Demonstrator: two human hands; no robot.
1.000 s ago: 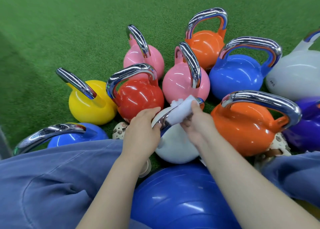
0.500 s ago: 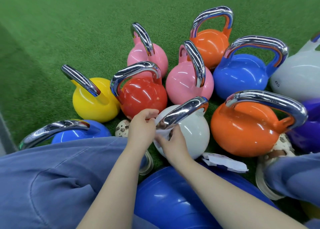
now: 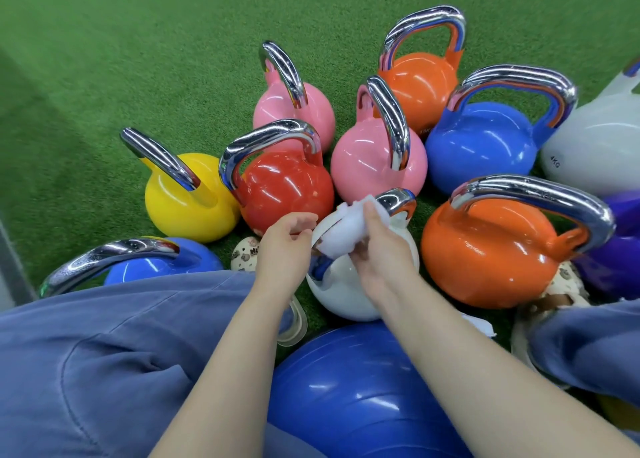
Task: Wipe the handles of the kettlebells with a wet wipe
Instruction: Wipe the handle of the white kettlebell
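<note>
Our right hand [image 3: 377,246] wraps the soft, limp wet wipe [image 3: 346,227] around the slick chrome handle [image 3: 394,199] of the heavy white kettlebell [image 3: 343,291], fingers curled, while our left hand [image 3: 284,246] pinches the handle's near end.

A gym: green turf [image 3: 138,59] crowded with coloured kettlebells [image 3: 287,187].

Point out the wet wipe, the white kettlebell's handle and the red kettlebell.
wet wipe [image 3: 348,227], head view, on the bunched middle of the cloth.
white kettlebell's handle [image 3: 396,199], head view, on the bare chrome bend beyond the wipe.
red kettlebell [image 3: 287,189], head view, on the front of its round body.
</note>
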